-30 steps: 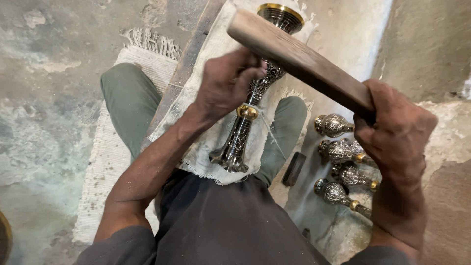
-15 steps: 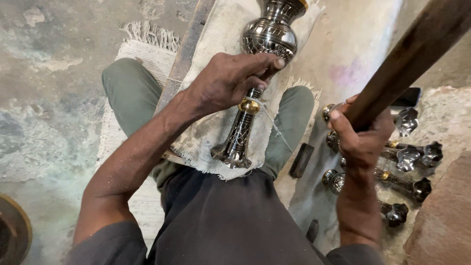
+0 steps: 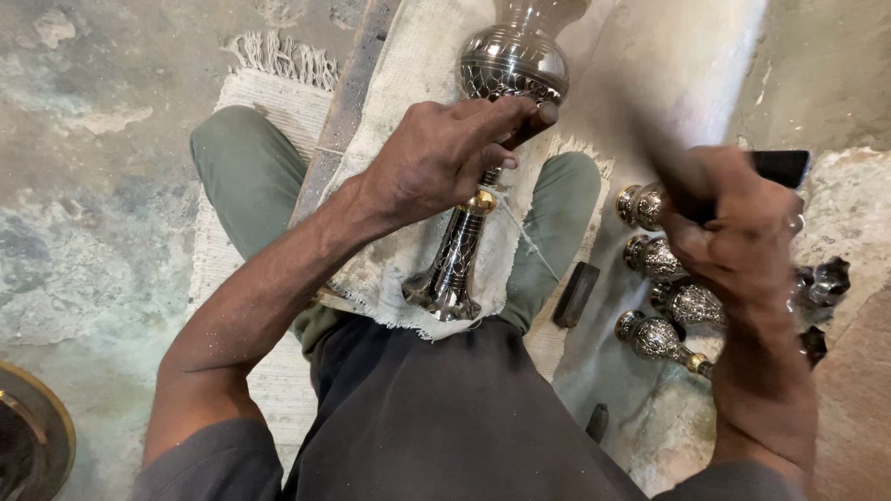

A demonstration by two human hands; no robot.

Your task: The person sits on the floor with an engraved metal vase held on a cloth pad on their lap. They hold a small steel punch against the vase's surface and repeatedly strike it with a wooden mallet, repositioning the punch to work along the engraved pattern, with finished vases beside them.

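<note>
Metalwork first: engraved silver-tone vase (image 3: 483, 176), round body up top, brass ring mid-stem, flared foot toward the person's lap, lying lengthwise on a frayed cloth (image 3: 390, 250) across the knees. Left hand (image 3: 445, 153) is curled over the neck just below the body, grip pressed together w/ thumb and fingers round a small dark tool, prob. a punch, tip hidden against the metal. Right hand (image 3: 742, 232) is out to the side, fist wrapped tight round a dark handle that's blurred; can't tell what kind of tool it is.

Beside the right knee, on the floor: row of small engraved metal pieces (image 3: 664, 278) w/ brass ends, a dark flat block (image 3: 575, 295) near them, a dark phone-like slab (image 3: 781, 167) just behind the right hand. Woven mat (image 3: 260, 102) w/ fringe under the legs, wooden plank (image 3: 357, 83) along the cloth's left edge, brass dish rim (image 3: 37, 436) at bottom left.

Risks, as I judge it: the vase rests on a rounded lap, so a loosened left grip could let it roll off the cloth toward the plank or floor. The right fist moves close over the small pieces; a wide swing could knock them or the slab. A blow landing off-line would catch left-hand knuckles.

Room: left side of the floor is open; right side crowded, little margin.
</note>
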